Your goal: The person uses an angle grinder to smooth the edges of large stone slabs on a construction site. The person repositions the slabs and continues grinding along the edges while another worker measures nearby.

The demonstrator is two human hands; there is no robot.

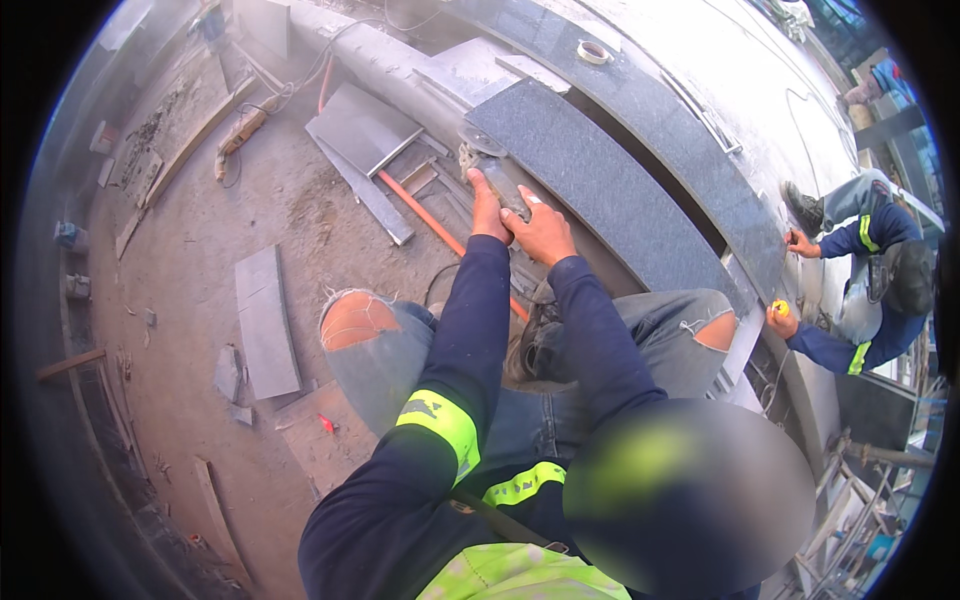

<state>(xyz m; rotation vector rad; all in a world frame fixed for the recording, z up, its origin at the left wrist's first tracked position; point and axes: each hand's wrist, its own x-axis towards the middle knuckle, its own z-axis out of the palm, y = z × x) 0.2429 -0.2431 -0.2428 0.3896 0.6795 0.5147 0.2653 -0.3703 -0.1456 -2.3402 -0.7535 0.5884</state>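
Both of my hands are wrapped round a dusty angle grinder (507, 188), its head pointing away from me. My left hand (488, 207) is closed round its left side. Just to the right, my right hand (543, 232) grips the body, with a white wrap on one finger. The grinder's head lies close to the left end of a long dark grey stone slab (610, 190); whether the disc touches the stone I cannot tell. Dust blurs the head and disc.
Beyond lies another long slab with a tape roll (593, 52). At right, a co-worker crouches, holding a yellow tape measure (780, 306). An orange hose (430, 212) runs past my feet. Left are a loose grey slab (266, 322), another power tool (243, 138) and wooden strips.
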